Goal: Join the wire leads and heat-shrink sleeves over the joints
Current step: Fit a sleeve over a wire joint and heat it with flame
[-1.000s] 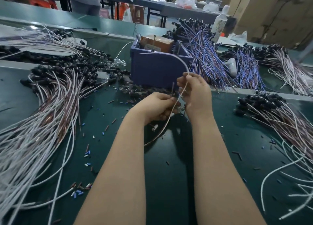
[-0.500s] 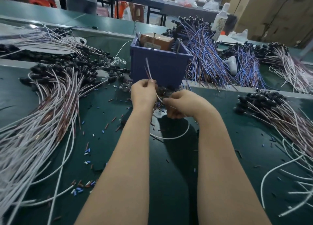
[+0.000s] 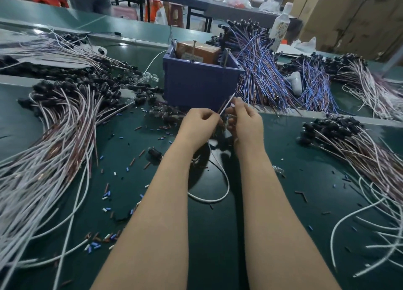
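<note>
Wire sits between both hands, just in front of the blue box. The left hand pinches it in a tight grip. The right hand pinches it too, close to the tip. The tip points up and away. The rest of the wire drops between the wrists and curls on the green surface. Big heaps of wires lie on both sides.

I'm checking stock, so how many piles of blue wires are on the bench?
2. One blue-wire pile lies just right of the bin; the other pile lies further right. More may be hidden behind the bin.
</note>
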`<act>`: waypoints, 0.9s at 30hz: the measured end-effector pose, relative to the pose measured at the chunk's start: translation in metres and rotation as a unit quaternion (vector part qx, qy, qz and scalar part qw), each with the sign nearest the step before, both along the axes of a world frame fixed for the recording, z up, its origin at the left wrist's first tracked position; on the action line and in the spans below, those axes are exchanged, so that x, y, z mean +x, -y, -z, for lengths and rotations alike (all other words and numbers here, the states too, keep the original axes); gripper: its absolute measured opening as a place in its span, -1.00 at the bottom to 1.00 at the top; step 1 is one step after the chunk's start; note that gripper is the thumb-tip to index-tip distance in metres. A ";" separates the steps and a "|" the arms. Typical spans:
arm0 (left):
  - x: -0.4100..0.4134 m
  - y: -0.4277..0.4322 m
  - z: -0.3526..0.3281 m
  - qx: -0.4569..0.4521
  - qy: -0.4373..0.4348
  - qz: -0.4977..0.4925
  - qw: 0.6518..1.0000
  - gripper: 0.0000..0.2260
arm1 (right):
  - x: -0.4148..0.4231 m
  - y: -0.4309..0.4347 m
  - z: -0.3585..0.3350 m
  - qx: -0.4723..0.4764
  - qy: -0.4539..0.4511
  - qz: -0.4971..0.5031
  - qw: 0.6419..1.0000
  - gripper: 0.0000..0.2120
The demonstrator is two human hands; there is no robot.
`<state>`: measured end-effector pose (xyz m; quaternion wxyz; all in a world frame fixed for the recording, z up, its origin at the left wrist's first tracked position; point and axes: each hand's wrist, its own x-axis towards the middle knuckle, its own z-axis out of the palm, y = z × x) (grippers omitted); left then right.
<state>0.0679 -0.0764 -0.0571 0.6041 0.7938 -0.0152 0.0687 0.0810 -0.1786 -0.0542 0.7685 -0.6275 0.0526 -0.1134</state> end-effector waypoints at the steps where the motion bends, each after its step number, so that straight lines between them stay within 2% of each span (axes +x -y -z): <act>1: 0.000 0.000 0.000 0.007 -0.004 0.009 1.000 -0.76 | 0.001 0.001 0.000 0.023 0.008 0.000 1.000 -0.82; 11: -0.002 0.001 0.000 0.046 -0.013 0.046 0.998 -0.74 | 0.003 0.006 -0.003 0.067 0.029 -0.001 0.997 -0.86; 17: 0.000 0.000 0.002 0.024 0.002 0.033 0.999 -0.76 | 0.003 0.005 -0.002 0.082 0.014 -0.021 0.996 -0.85; 22: 0.002 -0.001 0.003 0.056 0.012 0.011 0.998 -0.81 | 0.003 0.002 -0.003 0.075 0.004 -0.045 0.996 -0.81; 25: 0.002 0.002 0.001 0.086 0.026 -0.042 0.995 -0.81 | 0.004 0.000 -0.002 -0.015 0.008 -0.037 0.999 -0.85; 27: 0.001 0.006 0.001 0.137 0.039 -0.098 0.985 -0.78 | 0.004 -0.003 0.000 -0.064 0.011 -0.050 0.997 -0.85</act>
